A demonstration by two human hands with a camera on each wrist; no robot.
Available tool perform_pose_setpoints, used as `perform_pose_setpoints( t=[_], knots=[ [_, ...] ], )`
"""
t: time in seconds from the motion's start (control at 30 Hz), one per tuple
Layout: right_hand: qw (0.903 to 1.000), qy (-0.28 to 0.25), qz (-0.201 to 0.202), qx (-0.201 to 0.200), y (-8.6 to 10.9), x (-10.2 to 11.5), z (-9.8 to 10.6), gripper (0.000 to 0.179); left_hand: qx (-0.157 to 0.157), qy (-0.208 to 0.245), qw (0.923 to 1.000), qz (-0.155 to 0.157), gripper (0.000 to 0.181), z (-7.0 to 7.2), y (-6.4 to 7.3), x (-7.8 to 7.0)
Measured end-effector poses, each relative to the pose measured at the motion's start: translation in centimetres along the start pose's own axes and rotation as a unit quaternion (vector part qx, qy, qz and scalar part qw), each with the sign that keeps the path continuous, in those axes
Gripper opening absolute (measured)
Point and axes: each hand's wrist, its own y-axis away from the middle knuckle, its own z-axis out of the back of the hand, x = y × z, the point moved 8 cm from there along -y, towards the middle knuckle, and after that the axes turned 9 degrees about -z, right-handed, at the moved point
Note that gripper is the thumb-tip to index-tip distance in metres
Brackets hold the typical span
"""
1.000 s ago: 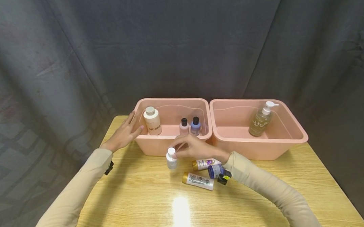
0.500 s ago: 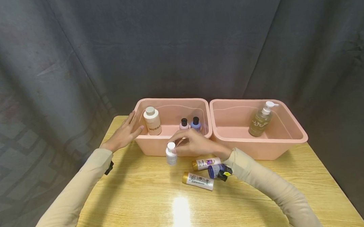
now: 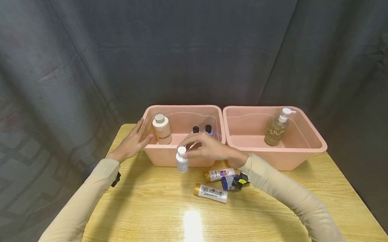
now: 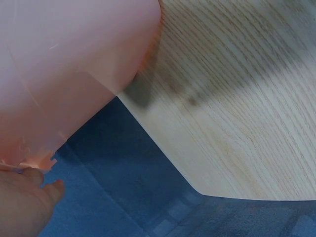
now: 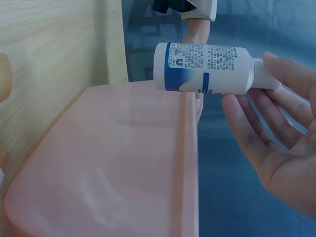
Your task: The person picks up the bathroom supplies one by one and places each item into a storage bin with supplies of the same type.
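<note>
My right hand [image 3: 204, 146] pinches a small white bottle [image 3: 182, 165] by its white cap and neck, in front of the left pink bin [image 3: 163, 155]. The right wrist view shows the bottle's blue-and-white printed label [image 5: 197, 66], with the thumb and fingertips around the cap. My left hand [image 3: 128, 144] rests at the bin's left rim, fingers stretched along it and thumb over the front corner. Inside this bin stand a white bottle marked MURRA [image 3: 163, 131] and two black-capped bottles, a pink one [image 3: 195, 130] and a blue one [image 3: 209, 130], partly hidden by the right hand.
Beside it stands a second pink bin [image 3: 273, 155] with a clear pump bottle [image 3: 275, 132] inside. On the wooden table [image 3: 146, 217] lie two gold-capped white tubes, one nearer [image 3: 212, 193] and one farther [image 3: 220, 174], plus a blue jar [image 3: 228, 182]. A grey curtain [image 3: 191, 49] hangs behind.
The right hand has lifted the small white bottle upward toward the left bin's front rim, covering more of the two black-capped bottles. The left hand has stayed in place.
</note>
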Motion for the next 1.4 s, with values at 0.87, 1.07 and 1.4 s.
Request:
perform_pose_setpoints(
  t=[0.87, 1.07, 1.4],
  knots=[
    [0.9982, 0.021, 0.012, -0.054, -0.6, 1.7, 3.2, 0.029, 0.001, -0.004, 1.0000, -0.006, 0.076, 0.0, -0.1, 0.0],
    [0.9975, 0.010, 0.005, -0.070, -0.9, 1.6, 4.0, 0.027, 0.002, 0.000, 1.0000, -0.003, 0.076, -0.1, 0.0, 0.2],
    [0.9962, 0.001, -0.020, -0.084, -1.6, 1.7, 5.2, 0.027, 0.001, -0.003, 1.0000, -0.007, 0.077, -0.1, -0.1, 0.1]
  ],
)
